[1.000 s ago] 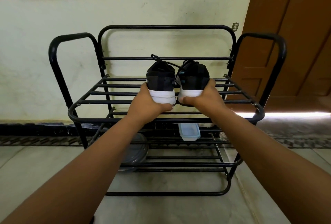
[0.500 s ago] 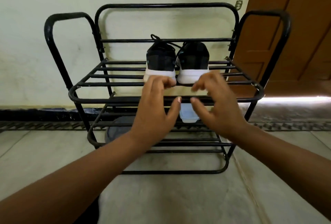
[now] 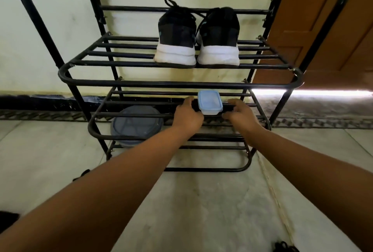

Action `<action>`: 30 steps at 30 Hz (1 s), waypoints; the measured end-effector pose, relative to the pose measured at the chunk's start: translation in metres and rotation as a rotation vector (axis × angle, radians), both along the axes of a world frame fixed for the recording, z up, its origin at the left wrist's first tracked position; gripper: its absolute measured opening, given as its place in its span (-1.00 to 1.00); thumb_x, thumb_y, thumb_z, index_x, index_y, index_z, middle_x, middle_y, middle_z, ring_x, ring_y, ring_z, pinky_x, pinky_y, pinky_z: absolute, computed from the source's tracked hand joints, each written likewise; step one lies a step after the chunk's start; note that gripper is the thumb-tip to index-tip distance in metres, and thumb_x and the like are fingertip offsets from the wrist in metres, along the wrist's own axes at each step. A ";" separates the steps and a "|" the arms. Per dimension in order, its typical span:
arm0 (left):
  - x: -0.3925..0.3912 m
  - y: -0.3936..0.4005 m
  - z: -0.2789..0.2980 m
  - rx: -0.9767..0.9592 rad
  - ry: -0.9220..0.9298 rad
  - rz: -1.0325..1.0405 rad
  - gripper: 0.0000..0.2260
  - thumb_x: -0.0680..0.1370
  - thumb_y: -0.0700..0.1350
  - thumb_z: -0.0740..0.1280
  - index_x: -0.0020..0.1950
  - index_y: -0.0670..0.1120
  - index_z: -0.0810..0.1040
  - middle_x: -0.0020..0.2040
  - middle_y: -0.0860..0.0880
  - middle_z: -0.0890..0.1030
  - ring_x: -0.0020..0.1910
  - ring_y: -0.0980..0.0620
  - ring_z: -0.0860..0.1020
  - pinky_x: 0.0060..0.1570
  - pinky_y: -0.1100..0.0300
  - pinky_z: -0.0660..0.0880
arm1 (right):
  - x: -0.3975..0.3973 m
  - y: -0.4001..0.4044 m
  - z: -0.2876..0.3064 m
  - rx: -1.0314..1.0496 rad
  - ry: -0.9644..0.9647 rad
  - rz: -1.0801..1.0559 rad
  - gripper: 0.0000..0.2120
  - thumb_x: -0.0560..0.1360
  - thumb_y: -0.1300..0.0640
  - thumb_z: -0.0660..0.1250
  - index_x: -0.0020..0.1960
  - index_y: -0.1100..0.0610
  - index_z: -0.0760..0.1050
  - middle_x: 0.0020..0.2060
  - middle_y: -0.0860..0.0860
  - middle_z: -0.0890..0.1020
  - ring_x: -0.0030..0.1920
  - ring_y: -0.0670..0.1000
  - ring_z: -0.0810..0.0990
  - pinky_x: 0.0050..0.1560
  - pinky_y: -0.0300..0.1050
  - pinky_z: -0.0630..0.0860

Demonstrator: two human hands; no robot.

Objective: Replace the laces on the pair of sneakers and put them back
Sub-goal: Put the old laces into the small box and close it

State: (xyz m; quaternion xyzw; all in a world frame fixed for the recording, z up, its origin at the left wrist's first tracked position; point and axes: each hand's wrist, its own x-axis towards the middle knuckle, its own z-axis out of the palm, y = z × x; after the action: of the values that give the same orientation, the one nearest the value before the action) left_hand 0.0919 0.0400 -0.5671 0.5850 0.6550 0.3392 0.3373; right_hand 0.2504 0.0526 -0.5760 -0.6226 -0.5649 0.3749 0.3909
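Two black fabric sneakers with thick white soles stand side by side on the top tier of the black tubular metal shoe rack, heels toward me, the soles set just behind the front rail and the two shoes almost touching at their inner edges. Black laces rise from the left shoe and cross toward the back rail. Bare bars lie open to either side of the pair, more on the left than on the right. My left hand and my right hand are down at the middle tier, one on each side of a small rectangular clear plastic box with a pale blue lid that sits on the bars there. My left fingers reach to the box's left edge, and I cannot tell whether they touch it; my right fingers are loosely curled and stand just clear of its right edge. Neither hand grips anything. A round grey-blue plastic lidded container sits lower on the rack, well to the left of my left hand. A brown wooden door stands behind the rack's right upright, and the pale wall runs close behind the rack. A pale stone floor lies beneath my forearms.
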 end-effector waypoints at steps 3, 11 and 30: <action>0.005 0.007 -0.013 -0.013 -0.029 -0.032 -0.43 0.55 -0.22 0.26 0.52 0.00 0.15 0.33 -0.16 0.41 0.06 -0.15 0.55 -0.26 0.23 0.44 | -0.008 0.011 0.002 -0.030 0.057 0.021 -0.44 0.46 0.25 0.36 0.41 0.02 0.32 0.08 0.00 0.48 -0.01 0.01 0.50 -0.06 -0.12 0.45; 0.007 0.026 -0.016 -0.065 -0.019 -0.075 -0.52 0.59 -0.20 0.20 0.51 -0.07 0.20 0.39 -0.12 0.39 0.15 -0.07 0.51 -0.06 0.20 0.44 | -0.019 0.020 -0.002 -0.133 0.046 0.157 -0.41 0.51 0.32 0.27 0.49 0.07 0.21 0.34 0.13 0.37 -0.03 -0.01 0.47 -0.15 -0.21 0.45; -0.002 -0.080 0.045 0.031 0.144 -0.315 -0.71 0.42 -0.16 0.49 0.11 -0.14 0.58 -0.08 -0.10 0.60 -0.08 -0.04 0.57 -0.07 0.22 0.50 | 0.026 -0.101 0.030 0.379 -0.520 0.148 -0.80 0.47 0.19 0.40 0.09 0.10 0.57 -0.16 0.03 0.62 -0.16 -0.01 0.57 -0.07 -0.06 0.54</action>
State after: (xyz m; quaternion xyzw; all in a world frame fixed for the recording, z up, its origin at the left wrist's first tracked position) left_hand 0.0897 -0.0396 -0.5224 0.7083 0.5722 0.2495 0.3296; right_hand 0.2763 -0.0481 -0.5457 -0.5707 -0.7493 0.1191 0.3141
